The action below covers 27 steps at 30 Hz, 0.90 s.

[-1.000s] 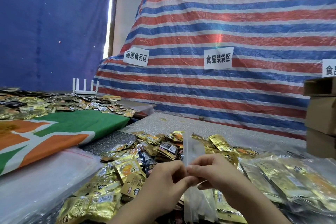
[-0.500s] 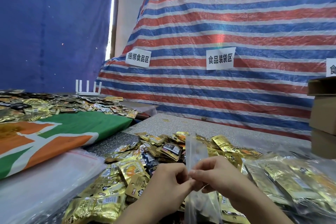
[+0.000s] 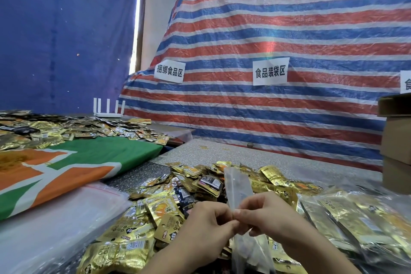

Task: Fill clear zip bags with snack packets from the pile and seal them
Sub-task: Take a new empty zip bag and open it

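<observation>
A clear zip bag (image 3: 237,187) stands upright between my hands, above a pile of gold and black snack packets (image 3: 169,204) on the table. My left hand (image 3: 206,224) and my right hand (image 3: 266,213) meet at the bag's middle, and both pinch its plastic with thumb and fingers. The bag's lower part (image 3: 251,253) hangs down in front of my wrists. Whether anything lies inside the bag cannot be told. Filled clear bags of gold packets (image 3: 360,224) lie to the right of my hands.
A stack of flat clear bags (image 3: 57,218) lies at the left, beside a green, orange and white cloth (image 3: 66,167). More packets (image 3: 66,129) cover the far left table. Cardboard boxes (image 3: 398,140) stand at the right. A striped tarp (image 3: 266,40) rises behind.
My hands stay together on the bag and have shifted slightly right and down in view. The fingers have worked along the plastic a little.
</observation>
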{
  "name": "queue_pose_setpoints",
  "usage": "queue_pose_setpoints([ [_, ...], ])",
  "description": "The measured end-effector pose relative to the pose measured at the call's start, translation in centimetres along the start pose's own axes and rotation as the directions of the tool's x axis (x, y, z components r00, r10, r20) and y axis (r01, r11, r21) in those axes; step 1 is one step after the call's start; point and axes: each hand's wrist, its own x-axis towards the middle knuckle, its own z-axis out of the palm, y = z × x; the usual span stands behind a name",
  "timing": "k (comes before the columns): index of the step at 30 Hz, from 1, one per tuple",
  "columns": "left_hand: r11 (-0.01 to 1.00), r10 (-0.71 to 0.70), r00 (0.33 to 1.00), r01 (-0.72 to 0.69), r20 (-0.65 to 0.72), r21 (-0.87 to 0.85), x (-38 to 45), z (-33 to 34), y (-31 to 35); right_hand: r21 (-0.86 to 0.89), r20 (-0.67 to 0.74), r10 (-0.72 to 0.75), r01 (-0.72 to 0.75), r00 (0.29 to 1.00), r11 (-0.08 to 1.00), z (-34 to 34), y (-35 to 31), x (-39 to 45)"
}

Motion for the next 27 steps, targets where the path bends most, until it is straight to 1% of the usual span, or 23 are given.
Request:
queue_pose_setpoints([
  [5,0.999,-0.007,1.0,0.009,0.026,-0.047,0.0,-0.2,0.1,0.022,-0.008,-0.003,0.003,1.0,1.0,0.0,0.2,0.2],
  [7,0.995,-0.03,0.998,0.035,0.053,-0.093,0.2,-0.3,0.2,0.042,-0.017,-0.007,0.008,1.0,0.999,-0.1,0.2,0.3],
  [13,0.986,-0.084,0.991,0.097,0.101,-0.132,0.3,-0.7,0.6,0.047,-0.073,-0.02,0.023,0.997,0.999,-0.5,0.4,0.4],
  [16,0.988,-0.126,0.989,0.132,0.075,-0.075,0.3,-0.8,0.7,-0.045,-0.195,-0.034,0.026,0.98,0.999,-0.9,0.5,0.8],
  [19,0.982,-0.179,0.983,0.181,0.037,-0.053,0.3,-0.8,0.7,-0.261,-0.348,-0.126,0.033,0.929,0.965,-1.0,0.9,1.0],
  [21,0.981,-0.193,0.981,0.193,0.01,-0.029,0.2,-0.7,0.5,-0.352,-0.382,-0.174,0.031,0.907,0.935,-0.8,1.0,1.0],
  [23,0.987,-0.158,0.987,0.158,-0.036,0.005,0.1,-0.6,0.3,-0.337,-0.364,-0.174,0.045,0.915,0.94,-0.3,0.9,0.9],
  [25,0.996,-0.083,0.993,0.085,-0.082,0.026,-0.1,-0.4,0.1,-0.293,-0.351,-0.158,0.052,0.923,0.955,0.1,0.9,0.9],
  [27,0.997,0.023,0.997,-0.017,-0.073,0.081,-0.4,-0.3,0.1,-0.271,-0.362,-0.155,0.055,0.919,0.961,0.0,1.1,0.9],
])
